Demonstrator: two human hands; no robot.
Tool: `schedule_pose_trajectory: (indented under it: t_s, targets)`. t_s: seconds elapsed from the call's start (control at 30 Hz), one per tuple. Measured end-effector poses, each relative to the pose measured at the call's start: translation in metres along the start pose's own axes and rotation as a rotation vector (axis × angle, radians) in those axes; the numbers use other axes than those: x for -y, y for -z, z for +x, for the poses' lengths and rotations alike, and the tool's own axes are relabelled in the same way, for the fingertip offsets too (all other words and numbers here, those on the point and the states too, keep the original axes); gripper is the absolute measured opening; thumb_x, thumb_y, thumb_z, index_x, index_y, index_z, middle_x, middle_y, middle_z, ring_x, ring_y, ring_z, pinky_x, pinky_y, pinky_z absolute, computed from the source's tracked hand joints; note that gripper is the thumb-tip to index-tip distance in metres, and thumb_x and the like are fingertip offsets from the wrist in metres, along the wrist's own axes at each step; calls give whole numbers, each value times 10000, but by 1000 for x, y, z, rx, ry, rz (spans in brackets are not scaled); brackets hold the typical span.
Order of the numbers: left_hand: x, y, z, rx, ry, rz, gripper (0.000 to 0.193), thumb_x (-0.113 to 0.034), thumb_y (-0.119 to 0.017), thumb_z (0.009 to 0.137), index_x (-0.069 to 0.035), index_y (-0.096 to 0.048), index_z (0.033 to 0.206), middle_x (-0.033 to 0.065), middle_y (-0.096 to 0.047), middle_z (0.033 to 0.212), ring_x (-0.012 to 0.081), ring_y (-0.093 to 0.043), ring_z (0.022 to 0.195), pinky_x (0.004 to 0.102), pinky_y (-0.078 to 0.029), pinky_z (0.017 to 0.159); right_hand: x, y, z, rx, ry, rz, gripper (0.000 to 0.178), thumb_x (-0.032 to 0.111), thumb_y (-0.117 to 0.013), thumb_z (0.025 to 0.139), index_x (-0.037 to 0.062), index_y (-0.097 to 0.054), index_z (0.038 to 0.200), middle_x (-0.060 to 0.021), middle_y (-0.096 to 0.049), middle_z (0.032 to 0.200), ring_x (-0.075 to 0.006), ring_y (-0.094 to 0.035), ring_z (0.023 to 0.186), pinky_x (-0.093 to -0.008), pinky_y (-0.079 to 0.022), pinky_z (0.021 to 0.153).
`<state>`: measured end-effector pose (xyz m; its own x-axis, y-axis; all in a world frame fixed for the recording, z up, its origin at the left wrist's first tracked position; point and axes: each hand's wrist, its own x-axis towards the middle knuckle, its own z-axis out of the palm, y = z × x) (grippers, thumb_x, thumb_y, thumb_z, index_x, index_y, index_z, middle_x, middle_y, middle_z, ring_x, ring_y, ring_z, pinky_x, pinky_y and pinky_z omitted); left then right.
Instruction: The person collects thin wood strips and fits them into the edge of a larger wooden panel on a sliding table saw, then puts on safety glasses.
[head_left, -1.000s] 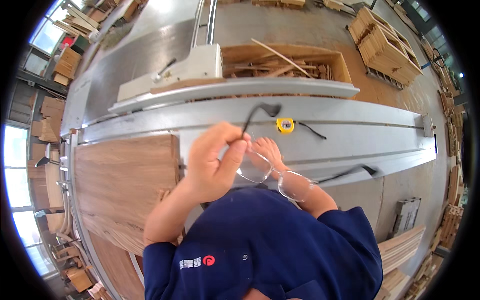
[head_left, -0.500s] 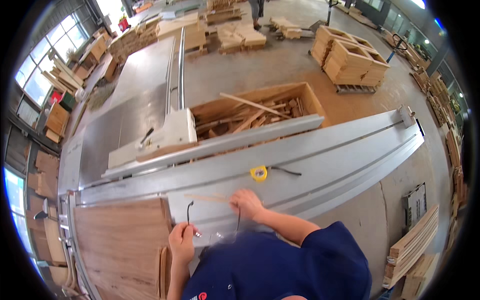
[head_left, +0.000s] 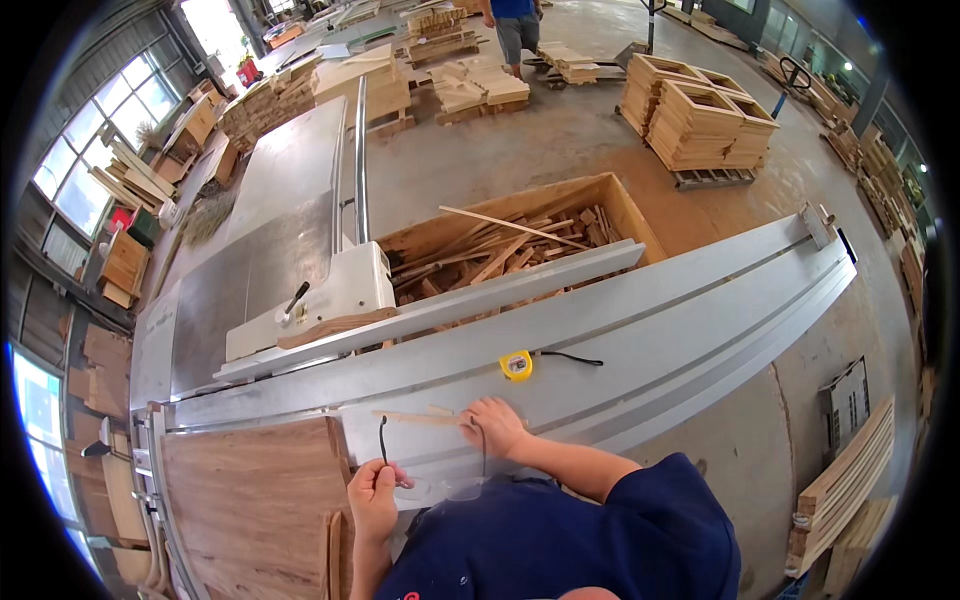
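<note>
My left hand (head_left: 373,497) pinches one dark arm of a pair of clear-lensed glasses (head_left: 384,440), low in front of my chest. The transparent lenses lie close to my dark blue shirt and are faint. My right hand (head_left: 495,426) is over the grey metal table, fingers bent and slightly apart, at the end of a thin pale wooden strip (head_left: 415,417). The other arm of the glasses crosses in front of this hand; I see no grip on it. Beyond my right hand, a yellow tape measure (head_left: 516,365) with a black strap lies on the table.
The long grooved metal table (head_left: 690,315) of a panel saw spans the front. A brown wooden board (head_left: 250,490) lies at the left. Behind the fence stands a wooden bin (head_left: 630,215) of offcuts. Stacked frames (head_left: 700,120) and a person (head_left: 515,30) are farther back.
The fingers of my right hand have loosened and spread a little, and the hand sits slightly nearer me. My left hand still holds the glasses. The person at the back shows more fully.
</note>
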<state>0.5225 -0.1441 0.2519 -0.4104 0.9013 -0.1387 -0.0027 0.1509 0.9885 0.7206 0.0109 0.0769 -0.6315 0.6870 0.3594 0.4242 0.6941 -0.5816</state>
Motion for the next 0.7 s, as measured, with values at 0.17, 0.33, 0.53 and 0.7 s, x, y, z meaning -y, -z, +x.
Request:
schedule_pose_trajectory:
  t_s: [0.17, 0.33, 0.53, 0.7]
  targets:
    - [2, 5, -12, -26, -17, -26, 132, -44, -531, 1031, 36, -628, 991, 80, -683, 840, 148, -666, 758, 299, -544, 762, 3, -1, 1, 11, 14, -8, 100, 186, -701, 850, 131, -684, 931, -51, -625, 919, -294, -599, 902, -423, -478, 817]
    - [5, 18, -26, -20, -39, -15, 127, -47, -530, 1030, 23, -628, 988, 76, -689, 828, 144, -662, 754, 296, -537, 758, 10, 2, 0, 10, 23, -25, 68, 157, -688, 843, 135, -679, 906, -59, -632, 906, -303, -601, 908, -426, -476, 812]
    - [13, 39, -42, -10, -55, -101, 122, -39, -526, 1028, 21, -626, 995, 80, -690, 815, 152, -669, 746, 296, -540, 751, 7, -12, -6, 33, 29, -77, 56, 150, -651, 877, 120, -674, 918, -79, -637, 918, -321, -605, 929, -441, -489, 844]
    - [16, 68, -63, -22, -49, -84, 124, -41, -525, 1031, 20, -628, 1000, 79, -688, 812, 159, -673, 734, 304, -550, 740, 43, 4, -24, 35, -31, 74, 88, 169, -621, 933, 105, -656, 982, -83, -626, 977, -320, -630, 966, -454, -533, 824]
